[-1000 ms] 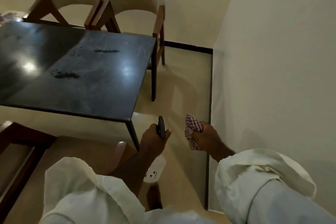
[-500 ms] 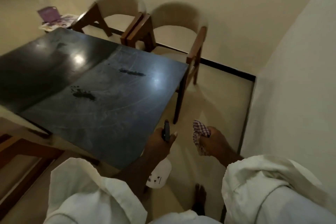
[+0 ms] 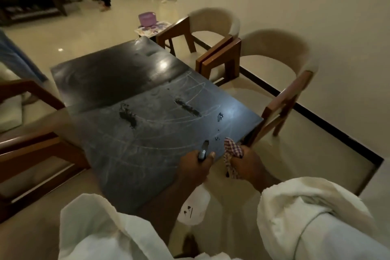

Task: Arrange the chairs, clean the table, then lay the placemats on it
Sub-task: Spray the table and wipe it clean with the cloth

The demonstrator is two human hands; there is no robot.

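Black and glossy, the rectangular stone-topped table [image 3: 130,95] filled the middle of my view, and I placed everything else by it. Its near half was dusty, scored with pale curved streaks, and carried two dark smears of dirt [image 3: 128,115] plus a few small specks toward the near right corner. Over the table's near edge my left hand [image 3: 195,167] was wrapped around the black trigger head of a white plastic spray bottle [image 3: 195,207], whose body hung below the tabletop. Just to the right of it, at the table's near right corner, my right hand [image 3: 245,164] was closed on a bunched red-and-white checked cloth [image 3: 232,151]. Along the table's right side stood two cream-upholstered wooden chairs [image 3: 272,63], side by side with their arms touching. Another brown wooden chair frame [image 3: 31,150] sat at the table's left side. Beyond the table's far end I saw a purple bowl [image 3: 147,18] resting on patterned placemats [image 3: 153,28] on a low surface.
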